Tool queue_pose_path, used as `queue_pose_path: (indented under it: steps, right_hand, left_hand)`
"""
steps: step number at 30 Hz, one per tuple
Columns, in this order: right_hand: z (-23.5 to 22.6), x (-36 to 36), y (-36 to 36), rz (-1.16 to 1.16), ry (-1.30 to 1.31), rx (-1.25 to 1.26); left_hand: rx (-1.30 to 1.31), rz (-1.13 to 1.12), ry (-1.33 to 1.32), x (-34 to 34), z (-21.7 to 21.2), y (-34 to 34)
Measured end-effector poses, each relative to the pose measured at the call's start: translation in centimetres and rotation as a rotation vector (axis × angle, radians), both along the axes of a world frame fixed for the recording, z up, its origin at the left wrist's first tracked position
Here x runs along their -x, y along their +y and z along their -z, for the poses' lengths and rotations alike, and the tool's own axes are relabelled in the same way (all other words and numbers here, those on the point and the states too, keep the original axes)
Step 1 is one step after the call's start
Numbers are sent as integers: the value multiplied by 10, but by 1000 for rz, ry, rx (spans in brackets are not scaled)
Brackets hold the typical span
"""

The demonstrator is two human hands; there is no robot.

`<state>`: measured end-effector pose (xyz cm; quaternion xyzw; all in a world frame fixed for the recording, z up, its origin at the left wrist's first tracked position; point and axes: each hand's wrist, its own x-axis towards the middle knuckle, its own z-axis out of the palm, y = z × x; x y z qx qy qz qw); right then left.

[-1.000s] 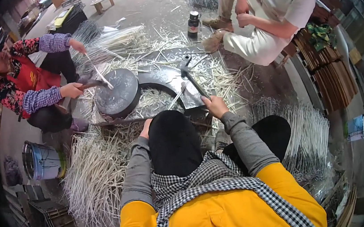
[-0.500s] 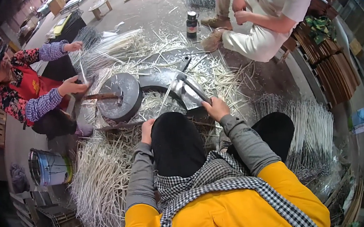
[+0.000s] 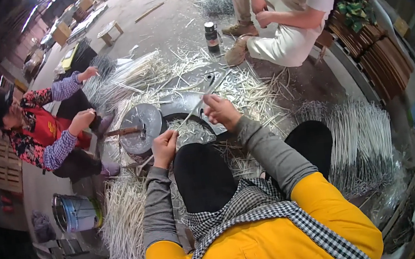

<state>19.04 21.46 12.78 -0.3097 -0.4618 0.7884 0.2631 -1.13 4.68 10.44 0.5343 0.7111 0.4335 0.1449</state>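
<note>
Head view: left hand [image 3: 164, 145] closed empty, right hand [image 3: 219, 110] pinching thin white stick [image 3: 189, 117] over metal cutter [image 3: 192, 105]; heaps of sticks [image 3: 126, 220] left uncut.

A person in a red patterned top [image 3: 34, 136] is sitting at the left beside a round metal disc [image 3: 141, 128]. Another person in pale clothes [image 3: 289, 15] is crouching at the top right near a dark jar [image 3: 211, 35]. A metal bucket [image 3: 76, 212] is standing at the lower left, and stacked wooden slats [image 3: 376, 56] are lying at the right.
</note>
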Motion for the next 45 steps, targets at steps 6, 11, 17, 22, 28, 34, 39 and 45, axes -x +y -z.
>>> queue_pose_path:
  steps: [6, 11, 17, 22, 28, 34, 39, 45]
  right_hand:
    - [-8, 8, 4, 127, 270, 187]
    - [-8, 9, 0, 303, 314, 240]
    - [-6, 16, -9, 327, 240, 99]
    - [-7, 23, -15, 300, 239, 14]
    - [-41, 7, -13, 198, 279, 21]
    - [-77, -16, -12, 50, 436, 59]
    - [-87, -42, 6, 161, 619, 101]
    - [-111, -69, 12, 197, 735, -95]
  left_hand:
    - [-77, -13, 372, -19, -62, 23]
    - [9, -67, 522, -27, -78, 41]
    - [219, -167, 466, -24, -79, 58]
    - [247, -168, 392, -23, -71, 53]
    - [203, -177, 280, -4, -62, 44]
    - [195, -207, 244, 30, -40, 27]
    - [141, -120, 44, 57, -23, 3]
    - [307, -224, 263, 86, -10, -21]
